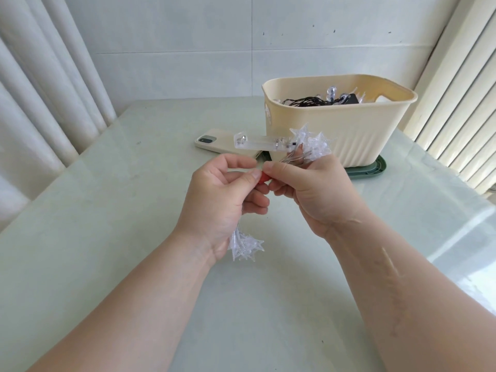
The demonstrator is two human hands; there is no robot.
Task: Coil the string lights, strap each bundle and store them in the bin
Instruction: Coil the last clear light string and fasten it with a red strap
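Both hands hold a coiled bundle of clear star-shaped string lights [312,145] above the table. My left hand [222,200] grips the bundle's lower part, and more stars [245,247] hang out below its palm. My right hand [314,189] grips the upper part, with stars and the clear battery box [261,142] sticking out above it. Between the two hands' fingertips a small red strap [264,179] is pinched; most of it is hidden. The cream bin [338,130] stands behind, at the right, holding dark-wired lights [311,101].
A phone in a cream case [214,142] lies face down left of the bin. The bin stands on a green lid [370,170]. The pale table [107,210] runs to a tiled wall, with curtains at left and right.
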